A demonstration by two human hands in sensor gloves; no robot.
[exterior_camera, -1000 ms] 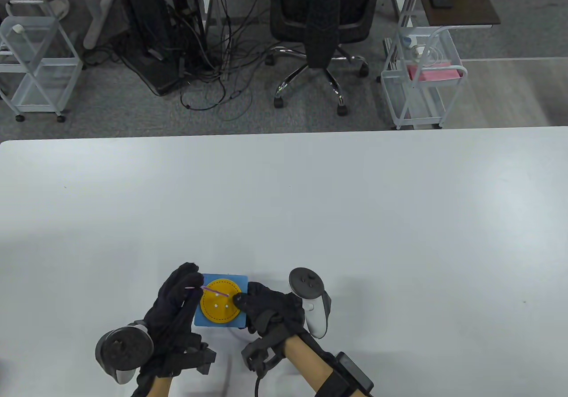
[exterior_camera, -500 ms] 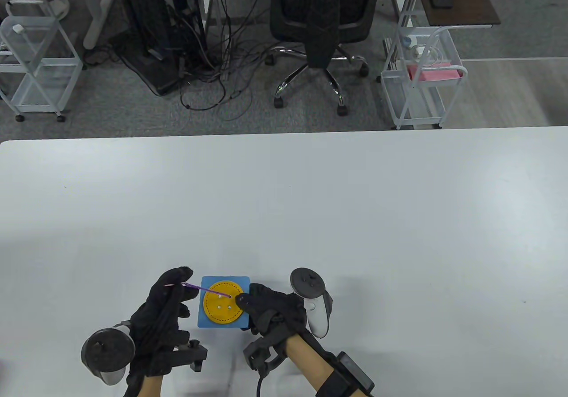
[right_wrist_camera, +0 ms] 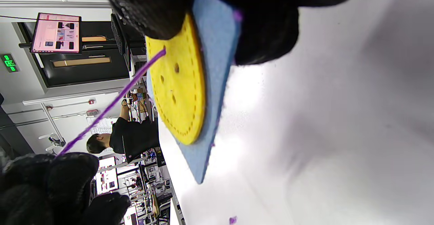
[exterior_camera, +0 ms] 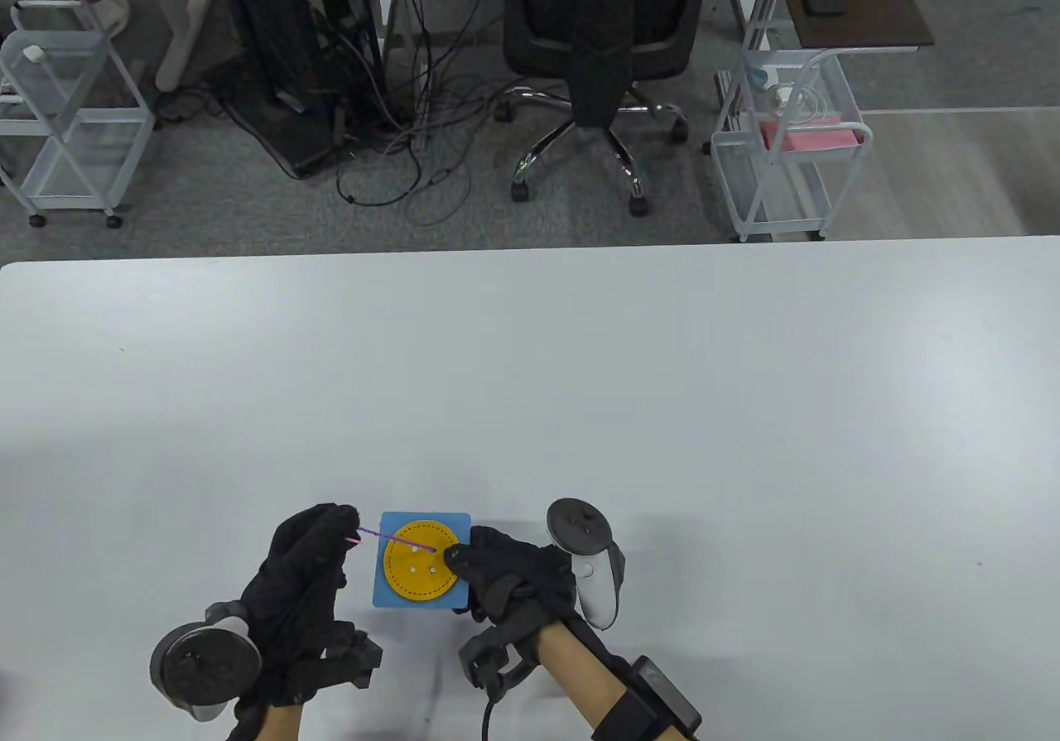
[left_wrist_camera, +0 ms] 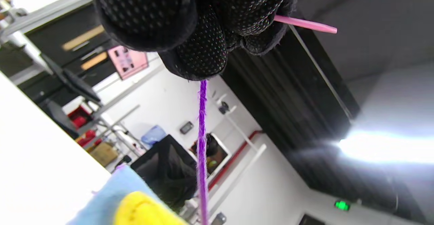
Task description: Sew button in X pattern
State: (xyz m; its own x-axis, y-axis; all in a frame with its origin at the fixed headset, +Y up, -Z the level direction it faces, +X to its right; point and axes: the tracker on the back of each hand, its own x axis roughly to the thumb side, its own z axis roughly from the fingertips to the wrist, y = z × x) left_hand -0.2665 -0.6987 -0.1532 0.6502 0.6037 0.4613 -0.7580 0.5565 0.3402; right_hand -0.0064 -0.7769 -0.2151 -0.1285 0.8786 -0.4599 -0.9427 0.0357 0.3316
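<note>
Near the tabletop's (exterior_camera: pixel 530 377) front edge, left of centre, the right hand (exterior_camera: pixel 505 571) grips the blue felt square (exterior_camera: pixel 397 596) by its right side, thumb (exterior_camera: pixel 457 557) pressed on the yellow felt button (exterior_camera: pixel 418 571) stitched to it. In the right wrist view the square is tilted off the table. The left hand (exterior_camera: pixel 302 567), just left of the square, pinches a pink plastic needle (left_wrist_camera: pixel 305 24) between curled fingers. Purple yarn (left_wrist_camera: pixel 202 143) runs taut from those fingers to one of the button's four holes.
</note>
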